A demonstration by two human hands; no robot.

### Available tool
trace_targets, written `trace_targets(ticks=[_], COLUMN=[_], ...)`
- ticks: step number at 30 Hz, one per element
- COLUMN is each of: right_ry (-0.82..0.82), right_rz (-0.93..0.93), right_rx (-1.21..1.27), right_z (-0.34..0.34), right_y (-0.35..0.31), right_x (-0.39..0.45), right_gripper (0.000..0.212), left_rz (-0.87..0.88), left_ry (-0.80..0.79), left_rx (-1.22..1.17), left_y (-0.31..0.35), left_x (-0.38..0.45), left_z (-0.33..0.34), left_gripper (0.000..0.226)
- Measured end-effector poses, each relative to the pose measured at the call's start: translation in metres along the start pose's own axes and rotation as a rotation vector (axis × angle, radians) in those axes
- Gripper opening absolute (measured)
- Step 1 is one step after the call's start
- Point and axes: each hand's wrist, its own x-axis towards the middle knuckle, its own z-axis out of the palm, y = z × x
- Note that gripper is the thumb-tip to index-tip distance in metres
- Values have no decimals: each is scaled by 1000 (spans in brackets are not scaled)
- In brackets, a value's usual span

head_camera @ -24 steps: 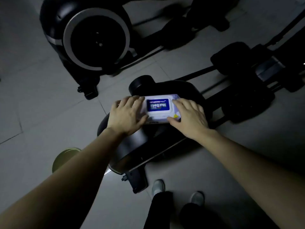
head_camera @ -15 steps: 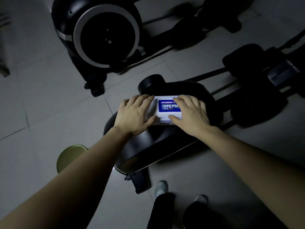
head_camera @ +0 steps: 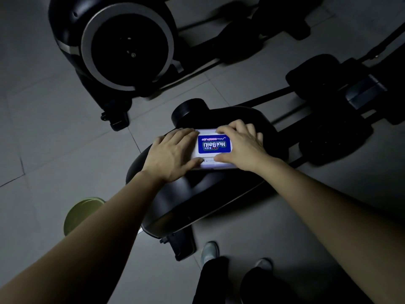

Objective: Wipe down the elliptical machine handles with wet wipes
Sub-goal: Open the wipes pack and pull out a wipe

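Observation:
A white wet wipes pack with a blue label lies flat on the black housing of an elliptical machine. My left hand holds the pack's left end, fingers laid over the top and thumb along the near edge. My right hand grips the right end, fingers curved over the far edge and thumb on the near edge. No wipe shows outside the pack. The machine's handles are out of view.
A second machine with a large silver-rimmed flywheel stands at the back left. Black pedals and rails stretch to the right. A round green container sits on the tiled floor under my left forearm. My shoes are beside the machine's foot.
My right hand slid from the pack's right edge further onto it, its fingers now over the far edge. The left hand stays on the left end. The pack has not left the housing.

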Motion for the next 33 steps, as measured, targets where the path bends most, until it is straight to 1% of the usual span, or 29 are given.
trace_targets(ticks=[7,12,16,18,20,23,26,27,30,32,33], right_ry=[17,32,25,55,97,187,247,233,124,72,42], right_rz=[-6,-74,-141,-177,-205,-203,-220,-201,-64,-37,-40], right_rx=[34,-7,19,57,95,143,258,307,431,437,415], right_z=[0,-1,1,0,0,-2,-10,-13,-18,-15,-13], right_y=[-3,-9,1,7,10,12,11,10,9,11,13], right_x=[-1,-8,-19,-26,-33,-38,-39,-40,-43,-43,-42], right_gripper=[68,62,57,54,56,56,43,39,27,22,25], left_rz=[-1,-62,-51,-32,-24,-27,-35,-43,-74,-95,-105], left_ry=[-10,-90,-176,-188,-189,-183,-162,-152,-149,-151,-147], left_rx=[-9,2,-15,1,14,10,8,7,-3,-22,-30], left_y=[-1,0,1,1,2,2,1,1,2,4,5], left_x=[0,1,1,0,-1,-2,-3,-2,-2,-2,-1], left_z=[-2,-5,-14,-21,-27,-32,-37,-38,-38,-37,-36], left_gripper=[76,81,82,82,81,81,80,79,75,73,72])
